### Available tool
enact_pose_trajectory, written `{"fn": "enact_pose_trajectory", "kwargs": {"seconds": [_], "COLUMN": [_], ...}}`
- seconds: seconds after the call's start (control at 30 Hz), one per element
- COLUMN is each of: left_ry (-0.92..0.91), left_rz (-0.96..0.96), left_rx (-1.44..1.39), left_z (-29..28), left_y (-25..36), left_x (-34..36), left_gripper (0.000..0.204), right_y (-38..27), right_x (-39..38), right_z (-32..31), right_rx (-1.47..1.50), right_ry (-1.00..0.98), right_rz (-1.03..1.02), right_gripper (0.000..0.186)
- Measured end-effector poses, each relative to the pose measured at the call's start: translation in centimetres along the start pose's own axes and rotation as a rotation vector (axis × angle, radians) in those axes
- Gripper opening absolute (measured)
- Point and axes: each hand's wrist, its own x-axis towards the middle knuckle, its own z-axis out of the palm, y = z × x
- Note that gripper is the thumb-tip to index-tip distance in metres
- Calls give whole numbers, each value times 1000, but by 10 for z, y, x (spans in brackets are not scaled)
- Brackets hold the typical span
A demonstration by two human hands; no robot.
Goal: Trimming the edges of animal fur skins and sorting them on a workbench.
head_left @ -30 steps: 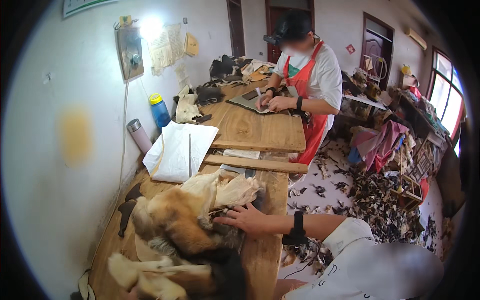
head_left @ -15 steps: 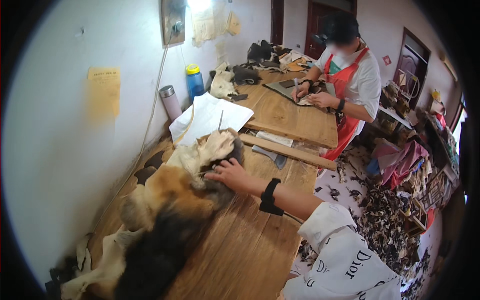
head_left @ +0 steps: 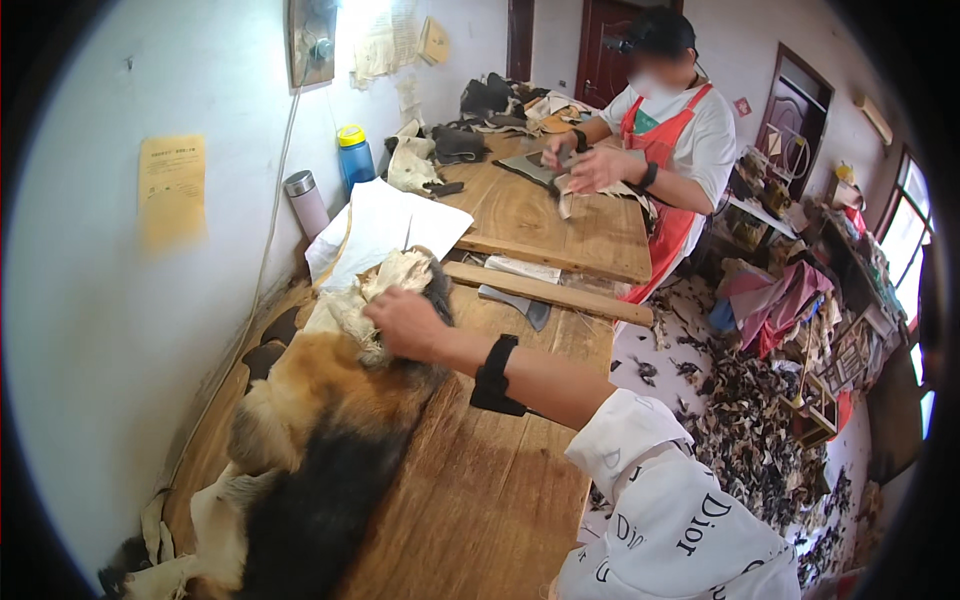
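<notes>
Nearest to me, a long furry hide lay fur side up on a wooden table, all black and tan and white. It ran from well on the near side of the right hand right up to under that hand. The hand reached in from the right, with a black band on its wrist. Its bent fingers touched the pale, crumpled end of the hide. I could not tell if they pinched it or just rested there (the tips were tucked out of my sight). I could not see the left hand at all.

It looked to me like the step was sorting out that folded end. I thought the next move called for a good pinch on the pale edge and a soft, slow pull, so the skin would not rip. A second hand on the black fur might have stopped it sliding.

Past the hand, to its right, lay a grey metal blade, next to a long wood strip. Just beyond the hand's end of the hide was white paper. Farther off stood a pink flask and a blue bottle. Farthest from the hand, a worker in a red apron bent over another wooden top.
</notes>
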Motion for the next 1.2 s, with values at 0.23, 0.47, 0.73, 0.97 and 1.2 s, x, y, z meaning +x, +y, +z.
{"fn": "enact_pose_trajectory", "kwargs": {"seconds": [0.23, 0.47, 0.73, 0.97, 1.2], "left_ry": [161, 772, 840, 822, 159], "left_rz": [14, 158, 138, 158, 517], "left_rx": [55, 245, 100, 221, 10], "left_z": [5, 33, -42, -69, -32], "left_y": [2, -45, 22, 51, 90], "left_x": [30, 57, -31, -106, -168], "left_gripper": [42, 17, 15, 16, 15], "right_y": [-63, -57, -13, -48, -57], "right_x": [3, 10, 10, 24, 30], "right_z": [31, 87, 81, 74, 102], "right_rx": [195, -145, 363, 291, 352], "right_ry": [-384, -154, 168, 159, -62], "right_rz": [105, -60, 215, -53, -127], "right_gripper": [68, 24, 58, 29, 42]}}
